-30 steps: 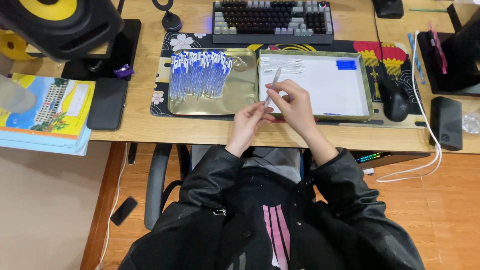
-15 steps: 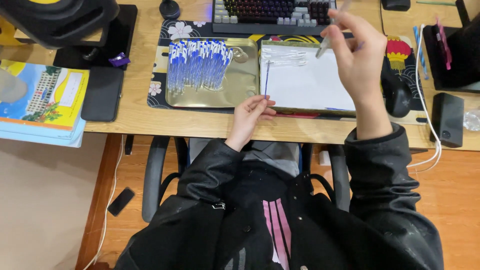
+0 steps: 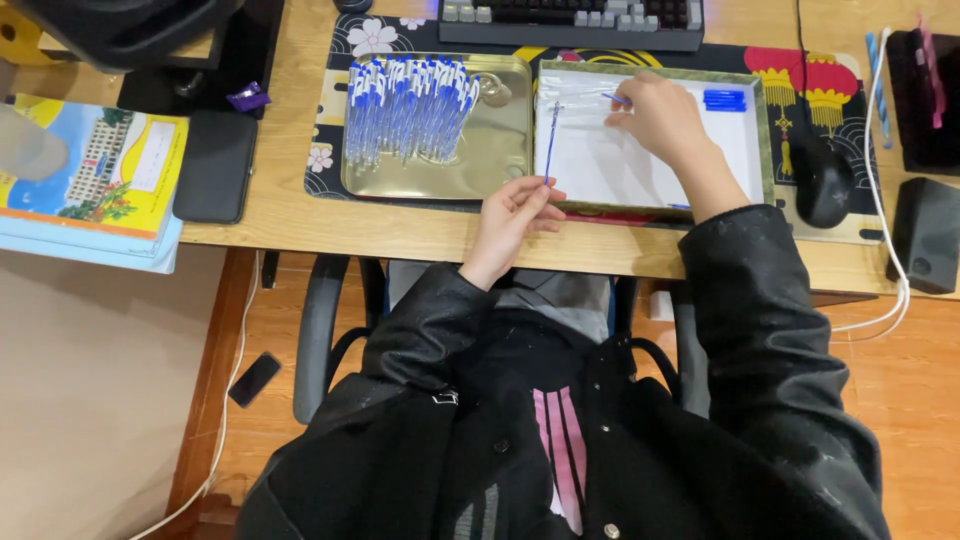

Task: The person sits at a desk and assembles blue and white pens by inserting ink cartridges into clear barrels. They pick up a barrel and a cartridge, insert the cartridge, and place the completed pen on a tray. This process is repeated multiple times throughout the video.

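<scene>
My left hand (image 3: 512,208) pinches the lower end of a thin blue pen refill (image 3: 549,140), which stands up over the left edge of the white tray (image 3: 745,150). My right hand (image 3: 655,115) rests inside that tray, its fingers closed on a small blue-tipped pen piece (image 3: 614,98). A few blue caps (image 3: 724,99) lie at the tray's far right. To the left, a gold tray (image 3: 500,150) holds several blue-and-white pens (image 3: 410,105) in a heap.
A keyboard (image 3: 570,15) lies behind the trays and a black mouse (image 3: 822,180) to their right. A colourful book (image 3: 100,180) and a dark phone (image 3: 214,165) sit on the left of the desk. A black speaker (image 3: 925,235) stands at the right edge.
My right hand has come down from the raised position near the keyboard into the white tray. My left hand has stayed at the desk's front edge with the refill.
</scene>
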